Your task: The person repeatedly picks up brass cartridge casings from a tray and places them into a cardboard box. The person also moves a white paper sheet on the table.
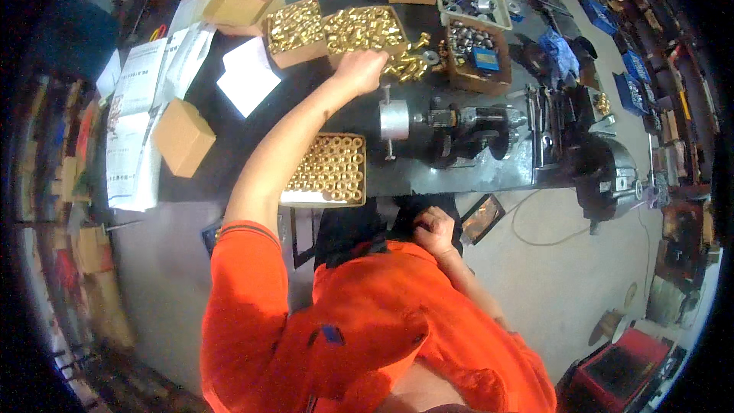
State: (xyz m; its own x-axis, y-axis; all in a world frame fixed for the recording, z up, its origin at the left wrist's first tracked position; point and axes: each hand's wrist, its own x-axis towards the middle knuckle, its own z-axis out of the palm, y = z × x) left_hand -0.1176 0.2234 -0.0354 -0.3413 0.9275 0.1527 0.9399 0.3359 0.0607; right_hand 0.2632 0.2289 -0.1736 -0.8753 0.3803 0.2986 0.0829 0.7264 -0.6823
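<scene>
My left hand (pixel 361 73) reaches across the bench to the front edge of a cardboard box of brass fittings (pixel 365 24). Its fingers are closed, and whatever they may hold is hidden. Loose brass fittings (pixel 407 67) lie just right of that hand. Beneath my left forearm is a shallow box (pixel 364 176) with brass fittings standing in neat rows. My right hand (pixel 434 231) rests on my lap with its fingers curled in and nothing visible in them. A metal fixture with a round silver head (pixel 394 119) lies on the bench between my hands.
Another box of brass parts (pixel 295 29) stands left of the first. A box of steel parts (pixel 478 69) and a grey tray (pixel 501 8) are at the back right. Wrenches (pixel 544 126) and a bench vise (pixel 608 183) are at right. White paper (pixel 248 76) lies at left.
</scene>
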